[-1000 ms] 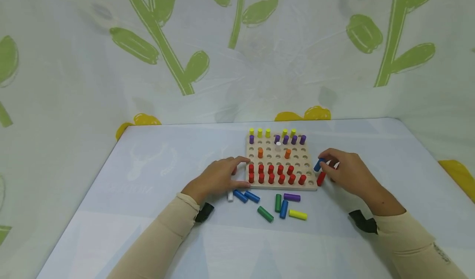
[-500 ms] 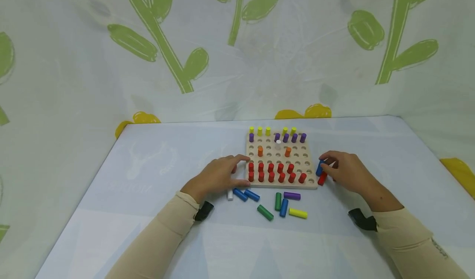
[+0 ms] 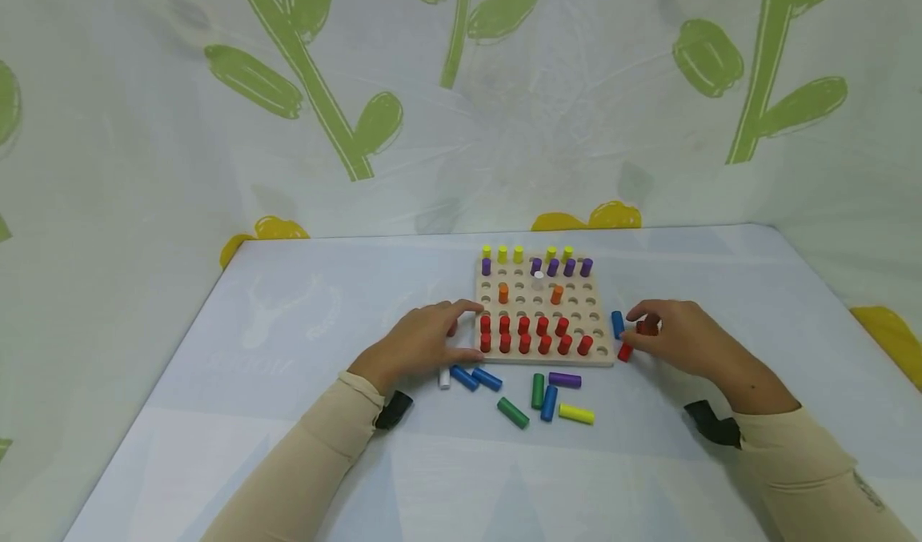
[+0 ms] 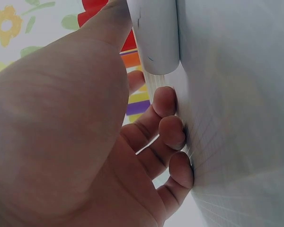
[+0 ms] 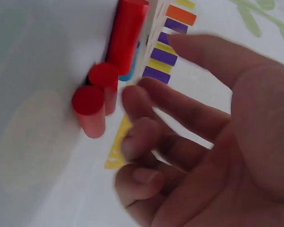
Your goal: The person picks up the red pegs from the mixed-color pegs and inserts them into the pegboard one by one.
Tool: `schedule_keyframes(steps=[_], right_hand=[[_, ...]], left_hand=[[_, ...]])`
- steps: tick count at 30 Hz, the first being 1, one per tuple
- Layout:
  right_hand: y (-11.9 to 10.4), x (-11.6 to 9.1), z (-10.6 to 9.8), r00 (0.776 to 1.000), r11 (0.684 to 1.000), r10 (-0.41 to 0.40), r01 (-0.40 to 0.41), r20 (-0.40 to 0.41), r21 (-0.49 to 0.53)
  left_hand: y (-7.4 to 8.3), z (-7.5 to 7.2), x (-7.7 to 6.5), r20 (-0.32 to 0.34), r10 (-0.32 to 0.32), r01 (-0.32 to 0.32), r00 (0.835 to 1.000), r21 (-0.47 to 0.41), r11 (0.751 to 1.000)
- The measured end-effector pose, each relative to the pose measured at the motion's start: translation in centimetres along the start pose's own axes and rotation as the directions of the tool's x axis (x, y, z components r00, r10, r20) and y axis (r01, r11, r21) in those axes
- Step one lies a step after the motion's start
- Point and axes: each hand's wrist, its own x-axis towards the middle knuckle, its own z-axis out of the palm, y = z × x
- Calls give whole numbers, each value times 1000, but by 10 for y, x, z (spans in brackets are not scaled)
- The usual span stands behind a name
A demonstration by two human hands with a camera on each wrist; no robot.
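Note:
A wooden pegboard [image 3: 547,360] lies on the table, with red pegs [image 3: 523,326] upright in its two nearest rows. At the board's left edge rests my left hand [image 3: 418,338], thumb and index finger apart against it. In the left wrist view, a white peg [image 4: 158,42] lies beside that thumb, and the other fingertips are down at the table. My right hand [image 3: 677,332] hovers right of the board, thumb and index finger apart, nothing between them. Just left of its fingertips is a blue peg [image 3: 617,325]. Loose red pegs [image 5: 128,38] lie beneath and beside this hand.
Yellow, purple, orange and white pegs [image 3: 538,280] stand farther back in the board. In front of it lie loose blue, green [image 3: 513,412], purple [image 3: 565,380] and yellow [image 3: 576,414] pegs. A patterned cloth wall [image 3: 461,126] rises behind the table.
My right hand has let go of the blue peg, which now lies beside the board's right edge. That hand has drawn slightly right with its fingers spread. The left hand has stayed put.

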Motion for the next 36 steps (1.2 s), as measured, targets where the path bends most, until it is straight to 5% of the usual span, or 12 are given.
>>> schedule_keyframes(steps=[13,36], right_hand=[[2,-1,2,997,998,17,-13,72,-62],[-6,-4,11,997,1000,12,-12,83,8]], left_hand=[[2,-1,0,5,-6,6,1000,-2,1000],[2,-1,0,10,-15,15,1000,11,1000]])
